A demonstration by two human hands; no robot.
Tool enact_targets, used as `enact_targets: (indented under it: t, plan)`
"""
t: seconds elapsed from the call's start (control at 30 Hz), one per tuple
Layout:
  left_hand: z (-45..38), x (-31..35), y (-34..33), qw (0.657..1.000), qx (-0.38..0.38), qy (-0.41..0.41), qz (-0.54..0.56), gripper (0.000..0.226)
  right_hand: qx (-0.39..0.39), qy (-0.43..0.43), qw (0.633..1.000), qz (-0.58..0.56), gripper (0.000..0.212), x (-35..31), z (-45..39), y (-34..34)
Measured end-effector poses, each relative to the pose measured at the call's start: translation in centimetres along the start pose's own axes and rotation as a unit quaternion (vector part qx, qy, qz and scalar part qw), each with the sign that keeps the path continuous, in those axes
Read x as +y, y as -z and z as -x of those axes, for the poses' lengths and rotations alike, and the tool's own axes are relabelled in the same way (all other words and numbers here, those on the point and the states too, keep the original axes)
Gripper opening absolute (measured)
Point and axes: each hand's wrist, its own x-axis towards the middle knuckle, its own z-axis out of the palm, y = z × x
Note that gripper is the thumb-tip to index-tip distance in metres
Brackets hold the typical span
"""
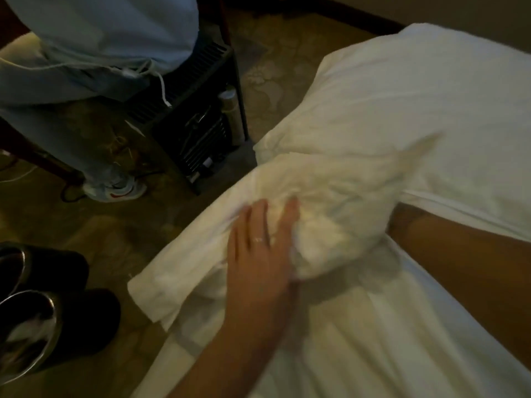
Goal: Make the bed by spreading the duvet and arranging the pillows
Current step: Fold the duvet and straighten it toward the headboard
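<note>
Head view: L hand [258, 254] flat on pillow [316, 196]; R hand hidden; slippers [43, 311] nearby.

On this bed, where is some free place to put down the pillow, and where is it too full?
Free: the bare sheet nearest the camera, between the left hand and the right forearm. Crowded: farther up, the held pillow touches a second pillow. The floor beside the bed holds slippers and a black rack.
</note>
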Motion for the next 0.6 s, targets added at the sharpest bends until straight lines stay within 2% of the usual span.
enact_targets:
  t: [0.07, 0.13, 0.17, 0.2, 0.23, 0.3, 0.37, 0.4, 0.47, 0.53, 0.57, 0.6]
  plan:
    - [-4.1, -3.4, 0.0, 0.990, 0.005, 0.097, 0.100, 0.078, -0.035, 0.085, 0.991, -0.097, 0.047, -1.4, 0.2, 0.2]
    - [-7.8, -6.5, 0.9, 0.958, 0.002, 0.191, 0.213, 0.034, 0.015, 0.202, 0.966, -0.161, 0.079, -2.4, 1.0, 1.2]
    - [-9.2, -7.7, 1.4, 0.939, -0.017, 0.209, 0.273, 0.024, -0.001, 0.228, 0.952, -0.206, 0.085, -3.6, 1.7, 1.7]
    - [-10.5, -8.7, 2.3, 0.915, -0.038, 0.217, 0.338, 0.026, -0.014, 0.229, 0.946, -0.230, 0.078, -4.6, 1.5, 1.6]
    - [-11.3, -9.7, 3.0, 0.897, -0.056, 0.216, 0.381, 0.032, -0.008, 0.210, 0.946, -0.246, 0.062, -5.2, 1.2, 1.6]
    - [-11.9, -11.5, 4.0, 0.895, -0.063, 0.203, 0.392, 0.033, 0.074, 0.144, 0.964, -0.212, 0.034, -6.0, -0.7, 1.9]
    - [-10.9, -14.3, 3.2, 0.895, -0.063, 0.243, 0.369, 0.054, 0.109, 0.051, 0.981, -0.151, 0.037, -6.0, -2.6, 1.2]
    - [-9.9, -15.8, 2.5, 0.874, -0.095, 0.296, 0.373, 0.070, 0.110, 0.027, 0.984, -0.137, 0.039, -6.1, -3.3, 0.3]
    - [-7.6, -18.4, 0.5, 0.792, -0.169, 0.416, 0.414, 0.099, 0.103, 0.037, 0.985, -0.130, 0.045, -6.5, -4.0, -0.6]
    - [-5.2, -20.3, -0.9, 0.745, -0.209, 0.449, 0.448, 0.125, 0.059, 0.062, 0.986, -0.144, 0.044, -7.4, -3.8, -0.1]
    - [-4.2, -20.4, -1.1, 0.747, -0.224, 0.439, 0.447, 0.133, 0.035, 0.068, 0.988, -0.137, 0.045, -7.8, -3.6, 0.2]
    - [-3.2, -20.3, -1.2, 0.771, -0.244, 0.406, 0.426, 0.133, 0.015, 0.058, 0.990, -0.129, 0.048, -7.9, -3.6, 0.3]
